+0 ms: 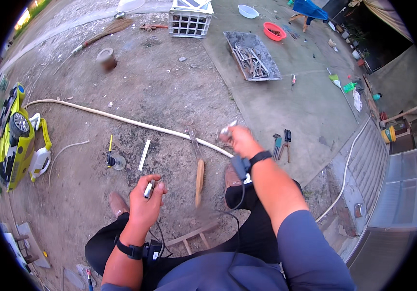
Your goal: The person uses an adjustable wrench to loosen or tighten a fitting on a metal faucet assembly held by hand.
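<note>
My left hand [145, 201] is closed around a small shiny metal piece [149, 189], whose kind I cannot make out. Farther forward, to the right, my right hand [243, 141] grips another silvery metal object [227, 131], smeared by motion. Between the two hands a long tool with a wooden handle [199, 182] and a flat metal blade lies on the ground. Left of it are a white strip [144, 155] and a yellow-and-black tool [110, 154] beside a clear round piece. Hand tools with teal and black handles [277, 144] lie right of my right hand.
A pale hose [135, 123] crosses the ground ahead. Beyond are a grey tray [234, 54] of wrenches, a red basin [274, 31], a white crate [189, 29], a broom [105, 34] and a round block [106, 59]. A yellow-green toy car [22, 143] stands left.
</note>
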Demonstrator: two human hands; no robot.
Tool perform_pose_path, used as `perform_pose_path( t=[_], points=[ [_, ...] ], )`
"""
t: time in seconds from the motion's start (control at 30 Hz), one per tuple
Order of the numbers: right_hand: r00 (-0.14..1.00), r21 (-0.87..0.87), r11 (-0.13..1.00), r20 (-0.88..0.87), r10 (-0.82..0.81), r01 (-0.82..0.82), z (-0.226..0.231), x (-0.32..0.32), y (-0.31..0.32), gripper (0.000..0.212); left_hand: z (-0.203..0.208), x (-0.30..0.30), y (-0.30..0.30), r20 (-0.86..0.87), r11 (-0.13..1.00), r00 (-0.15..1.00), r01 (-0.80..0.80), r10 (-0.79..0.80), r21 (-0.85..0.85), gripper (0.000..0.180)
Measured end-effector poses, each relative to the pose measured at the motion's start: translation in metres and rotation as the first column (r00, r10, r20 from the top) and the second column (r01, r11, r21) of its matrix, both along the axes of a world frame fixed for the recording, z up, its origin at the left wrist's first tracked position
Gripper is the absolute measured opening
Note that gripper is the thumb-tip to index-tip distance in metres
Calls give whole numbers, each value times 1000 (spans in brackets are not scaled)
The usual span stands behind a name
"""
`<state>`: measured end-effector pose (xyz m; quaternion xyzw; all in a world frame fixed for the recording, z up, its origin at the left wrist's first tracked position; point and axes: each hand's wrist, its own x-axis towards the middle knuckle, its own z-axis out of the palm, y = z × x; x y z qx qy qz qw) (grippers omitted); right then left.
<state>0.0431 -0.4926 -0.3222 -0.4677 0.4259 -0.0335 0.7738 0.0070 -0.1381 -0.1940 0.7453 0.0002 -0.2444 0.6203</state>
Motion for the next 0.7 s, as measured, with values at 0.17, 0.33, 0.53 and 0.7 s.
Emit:
perform_pose_path(
  t=[0.17,0.33,0.53,0.7],
  points=[
    [948,47,958,138,-288,284,99,55,-86,38,-3,-1,0,-2,999,1000,-21,21,26,20],
    [987,-194,970,41,156,-145,86,27,1,40,-7,5,1,10,998,999,-49,50,-32,22],
    [469,-180,449,-84,879,-875,71,-24,132,40,-3,10,4,-169,954,965,-234,203,-189,31],
    [82,-348,143,184,979,-926,64,-59,197,38,-7,14,12,-384,811,862,-469,332,-349,36]
  ],
)
